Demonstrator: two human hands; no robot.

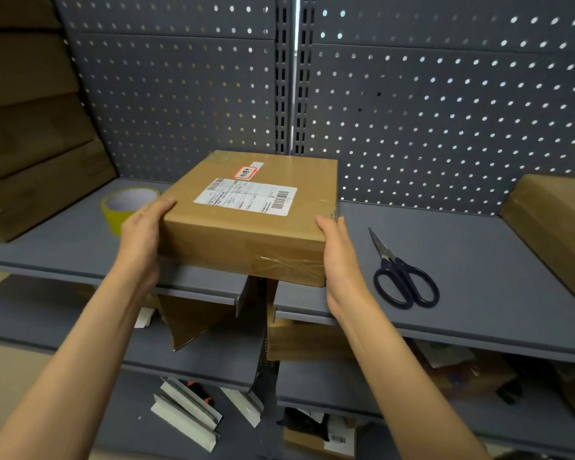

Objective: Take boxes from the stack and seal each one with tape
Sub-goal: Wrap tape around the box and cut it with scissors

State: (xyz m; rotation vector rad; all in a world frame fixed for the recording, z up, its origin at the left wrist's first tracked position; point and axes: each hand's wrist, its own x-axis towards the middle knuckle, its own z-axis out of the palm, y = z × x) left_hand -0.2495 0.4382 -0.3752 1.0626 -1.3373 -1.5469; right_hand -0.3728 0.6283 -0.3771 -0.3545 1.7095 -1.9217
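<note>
A flat brown cardboard box (pixel 246 224) with a white shipping label and a small red-edged sticker lies on the grey shelf (pixel 462 270), spanning the gap between two shelf boards. Clear tape shows on its front right side. My left hand (pixel 143 234) presses flat against the box's left side, thumb on the top edge. Against the right side rests my right hand (pixel 337 254), fingers straight. A roll of yellow tape (pixel 123 204) lies just left of the box, behind my left hand. A stack of brown boxes (pixel 30 127) rises at the far left.
Dark-handled scissors (pixel 399 277) lie on the shelf right of the box. Another brown box (pixel 558 227) sits at the far right. A grey pegboard (pixel 429 111) backs the shelf. Lower shelves hold cardboard, boxes and white brackets.
</note>
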